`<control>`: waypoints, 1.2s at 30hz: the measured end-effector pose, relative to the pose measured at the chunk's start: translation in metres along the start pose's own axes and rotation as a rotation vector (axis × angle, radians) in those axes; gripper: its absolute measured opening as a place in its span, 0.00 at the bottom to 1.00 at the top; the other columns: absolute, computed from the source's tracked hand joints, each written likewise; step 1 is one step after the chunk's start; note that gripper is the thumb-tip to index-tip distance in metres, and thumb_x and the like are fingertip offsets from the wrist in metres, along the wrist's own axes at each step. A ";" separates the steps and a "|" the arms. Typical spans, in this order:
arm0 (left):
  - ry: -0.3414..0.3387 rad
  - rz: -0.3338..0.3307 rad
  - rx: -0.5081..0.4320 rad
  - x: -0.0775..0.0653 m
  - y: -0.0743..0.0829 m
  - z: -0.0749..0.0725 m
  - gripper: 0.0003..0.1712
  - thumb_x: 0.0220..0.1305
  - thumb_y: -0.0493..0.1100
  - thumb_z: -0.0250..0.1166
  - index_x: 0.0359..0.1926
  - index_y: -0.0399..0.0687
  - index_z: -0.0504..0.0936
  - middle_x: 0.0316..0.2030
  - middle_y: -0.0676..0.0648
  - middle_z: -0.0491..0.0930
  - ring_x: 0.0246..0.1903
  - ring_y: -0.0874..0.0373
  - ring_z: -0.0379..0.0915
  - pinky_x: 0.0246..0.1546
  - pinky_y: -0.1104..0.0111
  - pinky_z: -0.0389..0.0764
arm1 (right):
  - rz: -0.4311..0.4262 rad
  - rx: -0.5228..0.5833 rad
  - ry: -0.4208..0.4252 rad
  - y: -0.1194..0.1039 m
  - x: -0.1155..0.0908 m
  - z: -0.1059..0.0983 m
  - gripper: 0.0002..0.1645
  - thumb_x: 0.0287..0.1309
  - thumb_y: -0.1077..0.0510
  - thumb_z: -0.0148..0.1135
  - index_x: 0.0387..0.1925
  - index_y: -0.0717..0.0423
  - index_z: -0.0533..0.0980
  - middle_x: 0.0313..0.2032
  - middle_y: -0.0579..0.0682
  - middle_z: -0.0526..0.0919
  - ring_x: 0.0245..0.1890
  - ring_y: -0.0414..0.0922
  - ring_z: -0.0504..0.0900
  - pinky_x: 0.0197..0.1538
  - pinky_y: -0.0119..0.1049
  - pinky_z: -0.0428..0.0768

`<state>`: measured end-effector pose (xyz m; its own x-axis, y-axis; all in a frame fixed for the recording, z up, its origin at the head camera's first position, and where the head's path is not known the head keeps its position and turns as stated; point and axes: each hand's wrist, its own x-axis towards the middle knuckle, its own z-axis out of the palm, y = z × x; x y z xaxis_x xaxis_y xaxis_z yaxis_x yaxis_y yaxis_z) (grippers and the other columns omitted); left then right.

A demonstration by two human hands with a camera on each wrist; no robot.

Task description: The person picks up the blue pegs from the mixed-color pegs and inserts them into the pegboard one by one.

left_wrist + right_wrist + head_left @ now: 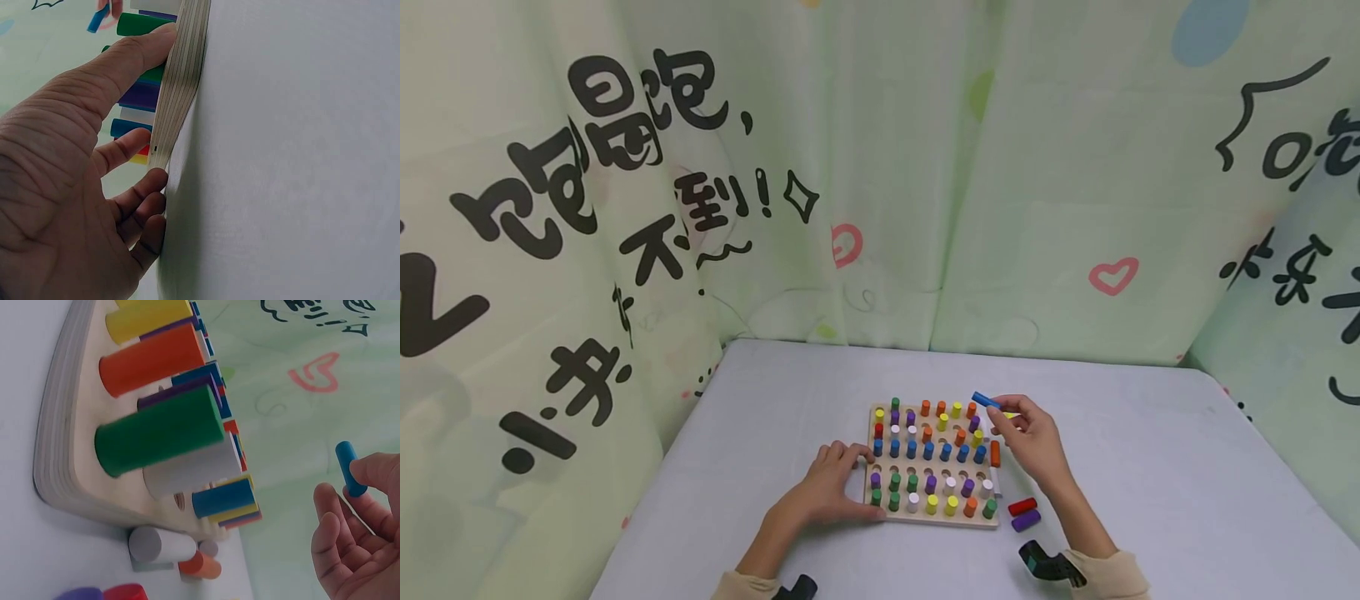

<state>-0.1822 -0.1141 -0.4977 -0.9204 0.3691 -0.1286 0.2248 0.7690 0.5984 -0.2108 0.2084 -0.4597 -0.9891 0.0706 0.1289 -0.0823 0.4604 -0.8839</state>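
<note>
A wooden pegboard [936, 520] with rows of coloured pegs lies on the table. At its left edge, my left hand [829, 487] holds it, the thumb by the near corner and the index finger farther back. In the left wrist view the fingers meet the board's layered side [181, 75]. Over the far right corner, my right hand [1032, 437] pinches a blue peg [985, 400] between thumb and index finger. The right wrist view shows this blue peg [347, 467] tilted in the air, apart from the board. One row of the board holds blue pegs [928, 451].
Loose red [1022, 506] and purple pegs [1026, 521] lie on the table right of the board. An orange peg [995, 453] and a white peg [161, 544] lie along its right side. Behind the table [1150, 467] hangs a printed curtain [887, 167].
</note>
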 end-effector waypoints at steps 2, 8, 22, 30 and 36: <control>0.000 0.004 -0.001 0.000 0.000 0.000 0.43 0.45 0.66 0.80 0.59 0.60 0.72 0.47 0.50 0.68 0.51 0.51 0.62 0.51 0.50 0.74 | -0.007 0.008 -0.008 -0.002 -0.002 0.002 0.19 0.72 0.50 0.62 0.56 0.59 0.76 0.50 0.59 0.82 0.40 0.52 0.85 0.41 0.34 0.84; -0.002 0.005 -0.007 0.000 -0.001 0.000 0.43 0.45 0.66 0.81 0.58 0.61 0.71 0.48 0.49 0.68 0.51 0.50 0.62 0.52 0.49 0.74 | -0.019 0.027 -0.036 -0.005 -0.004 0.009 0.18 0.72 0.52 0.62 0.55 0.58 0.76 0.51 0.59 0.81 0.42 0.55 0.85 0.44 0.35 0.85; -0.006 -0.002 -0.011 -0.001 0.000 -0.001 0.43 0.45 0.65 0.81 0.58 0.60 0.71 0.48 0.49 0.68 0.51 0.50 0.62 0.52 0.49 0.74 | -0.037 0.100 -0.086 -0.017 -0.010 0.030 0.19 0.71 0.50 0.63 0.55 0.58 0.77 0.49 0.58 0.81 0.39 0.56 0.82 0.36 0.33 0.81; -0.009 -0.006 -0.008 -0.001 0.002 -0.001 0.43 0.45 0.65 0.81 0.59 0.60 0.72 0.48 0.49 0.68 0.51 0.50 0.62 0.53 0.49 0.74 | -0.001 0.133 -0.091 -0.023 -0.014 0.039 0.17 0.71 0.51 0.63 0.54 0.56 0.78 0.43 0.62 0.83 0.40 0.55 0.83 0.36 0.34 0.79; -0.006 -0.003 -0.008 0.000 0.001 -0.001 0.43 0.45 0.65 0.81 0.59 0.60 0.71 0.48 0.49 0.68 0.51 0.50 0.61 0.52 0.49 0.74 | -0.017 0.145 -0.097 -0.025 -0.015 0.048 0.15 0.71 0.53 0.64 0.53 0.56 0.78 0.46 0.59 0.83 0.40 0.55 0.85 0.43 0.35 0.83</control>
<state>-0.1818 -0.1138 -0.4963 -0.9194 0.3695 -0.1351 0.2191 0.7661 0.6042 -0.1999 0.1536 -0.4606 -0.9940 -0.0247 0.1068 -0.1090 0.3282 -0.9383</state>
